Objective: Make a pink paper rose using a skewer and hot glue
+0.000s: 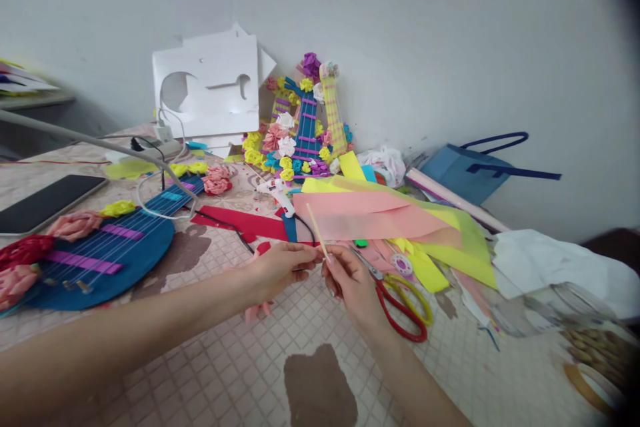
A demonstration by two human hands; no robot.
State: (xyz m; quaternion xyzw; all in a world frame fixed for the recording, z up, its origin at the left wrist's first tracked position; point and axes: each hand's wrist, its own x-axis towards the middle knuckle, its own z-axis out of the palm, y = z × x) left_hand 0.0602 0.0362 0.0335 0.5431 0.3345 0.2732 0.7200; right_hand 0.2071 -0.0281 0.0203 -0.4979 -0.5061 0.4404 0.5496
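My right hand (353, 283) pinches a thin pale stick (317, 230), which points up and away over the table. Its fingertips meet those of my left hand (285, 271), whose fingers are closed; what lies between them is too small to make out. Pink crumpled paper (257, 310) shows just below my left hand. Beside my right hand lie scissors with red handles (405, 320) and a yellow-handled pair (417, 297). A white glue gun (277, 195) rests beyond my hands, near sheets of pink paper (350, 213).
A blue paper guitar (145, 247) with paper flowers lies at left, near a dark tablet (50, 200). Flower-covered guitars (306, 127) lean on the wall beside white cut-out boards (210, 93). A cable (100, 140) crosses at left. A blue bag (460, 170) and clear jar (600, 333) are at right.
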